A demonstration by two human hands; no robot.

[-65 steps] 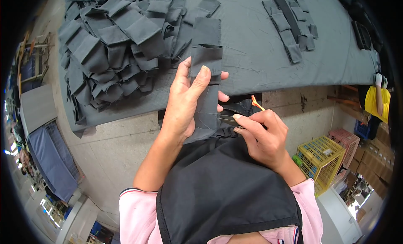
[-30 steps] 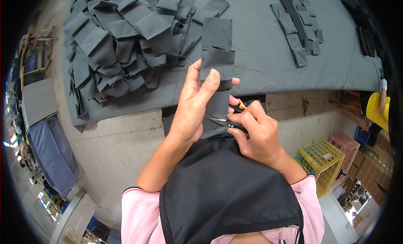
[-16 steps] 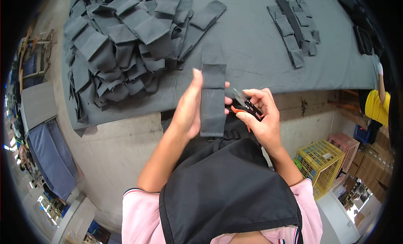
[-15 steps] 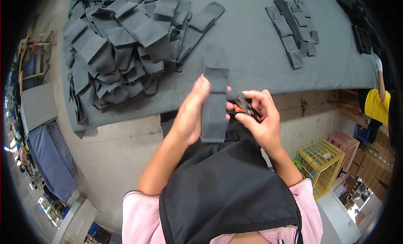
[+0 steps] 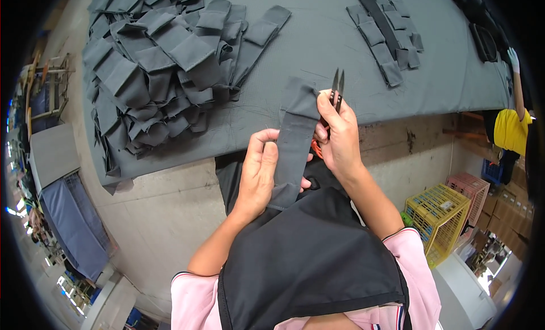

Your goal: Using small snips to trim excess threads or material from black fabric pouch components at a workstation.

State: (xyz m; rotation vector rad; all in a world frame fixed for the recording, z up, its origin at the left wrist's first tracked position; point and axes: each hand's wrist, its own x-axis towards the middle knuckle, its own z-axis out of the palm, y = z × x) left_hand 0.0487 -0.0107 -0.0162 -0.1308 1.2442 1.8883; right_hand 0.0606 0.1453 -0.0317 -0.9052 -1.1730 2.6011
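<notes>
Right hand (image 5: 342,136) raised | grey strip (image 5: 296,144) | long axis away, slightly right

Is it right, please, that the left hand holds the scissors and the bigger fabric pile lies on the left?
Not quite: the head view shows the right hand holding the scissors; the bigger fabric pile does lie on the left.

Yellow crate (image 5: 437,207), pink crate (image 5: 469,186) (just beside it), brown cartons (image 5: 507,221)

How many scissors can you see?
1 pair: the scissors are in the right hand, tips poking out. More could be hidden under the cloth pile.
</notes>
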